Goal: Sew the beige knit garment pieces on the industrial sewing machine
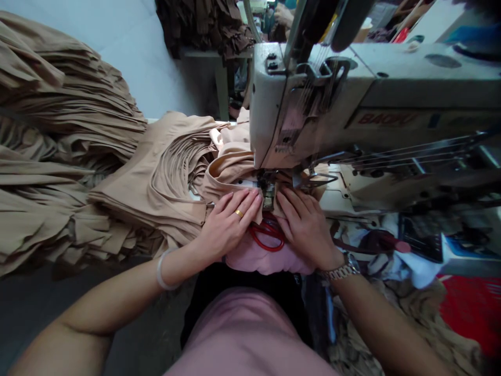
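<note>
My left hand (230, 222) presses flat-fingered on the edge of a tan fabric piece (230, 183), just left of the presser foot (268, 197). A gold ring shows on one finger. On the foot's other side, my right hand (305, 222) has its fingers curled down over tan cloth, most of which they hide. The white sewing machine (270, 99) stands over both hands, its needle area partly hidden. Red-handled scissors (268, 245) lie between my wrists on pink cloth (250, 258). Left of my left hand is a layered stack of tan fabric pieces (156, 172).
A large heap of folded tan fabric (66, 104) fills the left side. Dark brown pieces (203, 26) hang at the back. Another person's hand (284, 15) shows beyond the machine. To the right are a dark flat object (420, 237), more tan cloth (415, 308) and something red (469, 308).
</note>
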### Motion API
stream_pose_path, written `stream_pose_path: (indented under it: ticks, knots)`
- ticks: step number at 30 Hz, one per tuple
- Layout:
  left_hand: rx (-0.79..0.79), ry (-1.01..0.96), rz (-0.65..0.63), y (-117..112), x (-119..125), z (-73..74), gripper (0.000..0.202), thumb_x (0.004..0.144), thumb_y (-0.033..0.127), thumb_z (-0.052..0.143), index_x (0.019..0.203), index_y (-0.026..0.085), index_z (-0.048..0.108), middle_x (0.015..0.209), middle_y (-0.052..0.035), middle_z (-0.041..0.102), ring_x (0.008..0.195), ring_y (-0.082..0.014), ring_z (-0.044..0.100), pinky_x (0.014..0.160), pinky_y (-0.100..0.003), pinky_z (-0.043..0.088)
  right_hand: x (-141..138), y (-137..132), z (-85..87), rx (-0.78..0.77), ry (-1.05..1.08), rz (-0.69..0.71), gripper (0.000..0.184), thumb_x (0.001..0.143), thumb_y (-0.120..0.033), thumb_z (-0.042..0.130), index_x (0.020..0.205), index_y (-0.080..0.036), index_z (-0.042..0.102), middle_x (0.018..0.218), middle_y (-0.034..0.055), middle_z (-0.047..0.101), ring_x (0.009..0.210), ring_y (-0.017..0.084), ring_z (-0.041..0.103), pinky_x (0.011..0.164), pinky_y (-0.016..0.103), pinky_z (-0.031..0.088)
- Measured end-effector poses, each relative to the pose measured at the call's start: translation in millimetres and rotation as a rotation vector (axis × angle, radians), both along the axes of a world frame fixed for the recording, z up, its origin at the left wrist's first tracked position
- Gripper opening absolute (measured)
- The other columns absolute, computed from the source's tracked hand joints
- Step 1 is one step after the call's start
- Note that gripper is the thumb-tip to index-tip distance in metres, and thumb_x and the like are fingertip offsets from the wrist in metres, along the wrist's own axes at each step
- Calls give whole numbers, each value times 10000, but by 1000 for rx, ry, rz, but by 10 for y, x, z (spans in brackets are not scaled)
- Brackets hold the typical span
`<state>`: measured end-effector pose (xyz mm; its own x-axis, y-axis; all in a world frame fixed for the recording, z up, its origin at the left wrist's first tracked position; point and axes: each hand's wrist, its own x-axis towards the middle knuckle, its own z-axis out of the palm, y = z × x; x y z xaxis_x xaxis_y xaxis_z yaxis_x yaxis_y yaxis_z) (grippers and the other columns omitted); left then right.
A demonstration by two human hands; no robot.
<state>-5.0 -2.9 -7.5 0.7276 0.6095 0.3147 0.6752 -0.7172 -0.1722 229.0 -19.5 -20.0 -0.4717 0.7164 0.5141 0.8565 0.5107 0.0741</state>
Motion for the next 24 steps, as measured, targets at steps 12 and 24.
stream_pose_path:
  ticks: [12,24]
  knots:
    - [-24,-206,-31,73,-8,-85,383,1055,138,278,1295,100,575,1476,-107,521,1330,-214,497,1043,-370,379,-249,-367,-82,-142,371,105,290,939,-212,596,1208,-115,645,1121,143,729,1018,237,699,902,380,565]
    - [-48,-183,-21,98,-20,-84,402,1056,159,314,1409,91,494,1469,-119,527,1326,-228,498,1008,-361,375,-660,-248,-80,-1307,1946,27,318,762,-439,779,799,-142,671,740,35,717,511,75,599,459,168,434]
